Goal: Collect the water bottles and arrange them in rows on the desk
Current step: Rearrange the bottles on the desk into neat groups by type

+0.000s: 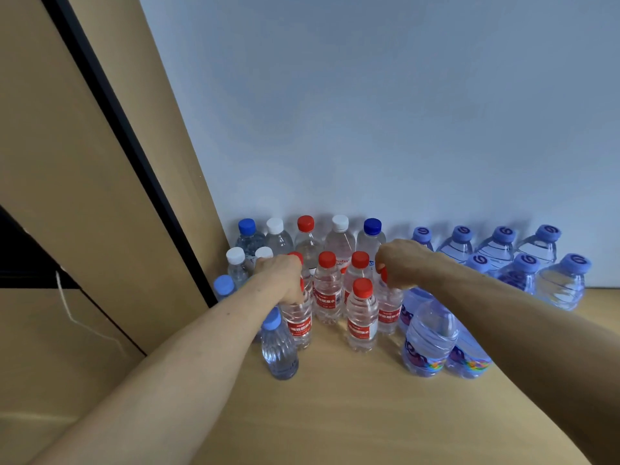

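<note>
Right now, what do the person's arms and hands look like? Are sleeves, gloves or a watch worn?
The left arm and the right arm are bare, with no sleeve in view. The left hand and the right hand wear no gloves. No watch or bracelet shows at either wrist. Rings cannot be judged: the fingers are mostly hidden.

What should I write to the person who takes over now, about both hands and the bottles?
Left hand grips the top of the first red-capped bottle.
Right hand grips the top of the second red-capped bottle.
Done: most bottles stand in rows on the desk by the wall.
Left: likely line up these two and the light-blue-capped bottle in front.
</note>
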`<state>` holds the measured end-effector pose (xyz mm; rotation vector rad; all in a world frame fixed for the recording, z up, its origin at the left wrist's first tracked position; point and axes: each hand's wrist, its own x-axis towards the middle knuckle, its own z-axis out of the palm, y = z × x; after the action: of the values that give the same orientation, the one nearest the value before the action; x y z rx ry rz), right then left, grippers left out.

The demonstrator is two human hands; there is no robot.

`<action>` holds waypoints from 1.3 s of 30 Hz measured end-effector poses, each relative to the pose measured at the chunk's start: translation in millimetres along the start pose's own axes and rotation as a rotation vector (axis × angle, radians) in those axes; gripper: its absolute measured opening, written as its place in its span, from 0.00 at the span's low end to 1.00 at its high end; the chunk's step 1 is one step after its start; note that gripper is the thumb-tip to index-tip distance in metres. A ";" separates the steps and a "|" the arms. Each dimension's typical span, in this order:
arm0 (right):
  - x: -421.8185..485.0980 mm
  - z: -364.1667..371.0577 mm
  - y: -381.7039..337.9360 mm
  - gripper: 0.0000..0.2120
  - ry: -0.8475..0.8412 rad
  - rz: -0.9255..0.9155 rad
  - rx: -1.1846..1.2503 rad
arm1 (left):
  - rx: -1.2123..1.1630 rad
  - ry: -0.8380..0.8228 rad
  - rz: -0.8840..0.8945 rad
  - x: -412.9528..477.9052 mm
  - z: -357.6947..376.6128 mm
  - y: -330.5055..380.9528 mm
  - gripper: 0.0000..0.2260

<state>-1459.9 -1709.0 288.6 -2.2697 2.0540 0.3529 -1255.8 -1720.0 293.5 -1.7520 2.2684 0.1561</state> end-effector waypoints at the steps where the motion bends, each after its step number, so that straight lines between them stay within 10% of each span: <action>1: 0.8 0.1 -0.9 0.03 -0.013 -0.005 0.020 | 0.007 -0.019 -0.013 0.2 -0.2 -1.7 0.12; 8: 1.4 2.5 -12.2 0.13 0.007 -0.051 0.066 | 0.201 0.026 0.097 0.0 -8.1 6.2 0.20; 14: -0.4 3.3 -8.4 0.11 -0.002 -0.022 0.110 | -0.176 0.040 0.418 -10.1 18.0 63.4 0.10; 39: -4.9 -0.5 -51.0 0.09 0.073 -0.111 0.081 | 0.109 0.073 0.136 10.3 -2.0 36.0 0.15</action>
<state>-1409.9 -1698.7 284.6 -2.3691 1.9258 0.1797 -1293.1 -1720.6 289.7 -1.5739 2.3999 -0.0050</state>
